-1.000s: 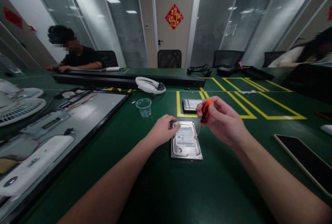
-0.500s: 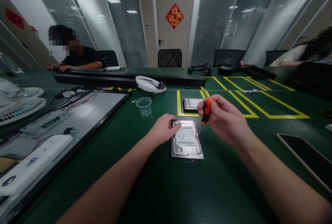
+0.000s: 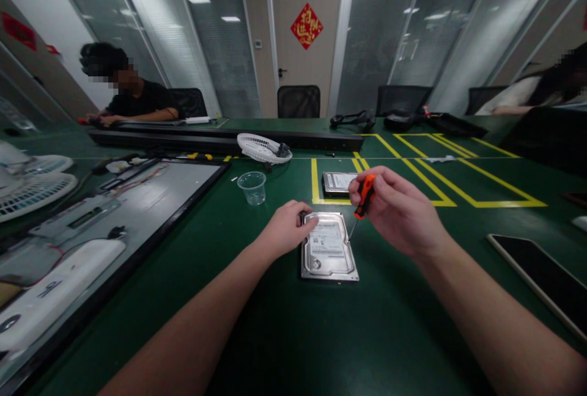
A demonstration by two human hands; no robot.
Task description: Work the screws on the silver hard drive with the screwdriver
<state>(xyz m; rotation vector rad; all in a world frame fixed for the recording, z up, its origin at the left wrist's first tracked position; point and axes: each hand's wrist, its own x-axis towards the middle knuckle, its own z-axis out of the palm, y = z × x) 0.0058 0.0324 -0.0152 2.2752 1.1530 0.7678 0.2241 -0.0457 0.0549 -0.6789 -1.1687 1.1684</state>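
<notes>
A silver hard drive (image 3: 328, 249) lies label up on the green table in front of me. My left hand (image 3: 290, 226) grips its upper left corner, thumb on top and fingers curled over the far edge. In my right hand (image 3: 398, 209) is an orange and black screwdriver (image 3: 365, 197), pinched by the handle and tilted. Its thin tip meets the drive's right edge, about halfway along. Behind my right fingers a second hard drive (image 3: 338, 183) lies within yellow tape, partly covered by the hand.
A clear plastic cup (image 3: 252, 188) stands left of my left hand. Farther left is a large panel (image 3: 183, 185) with a white device (image 3: 59, 295) on it. A white fan grille (image 3: 263, 148) lies behind the cup; a phone-like slab (image 3: 539, 277) is at right. Two people sit across the table.
The screwdriver's handle has turned slightly in my right fingers, while its tip stays at the drive's edge. My left hand keeps its hold. The whole view has shifted a little.
</notes>
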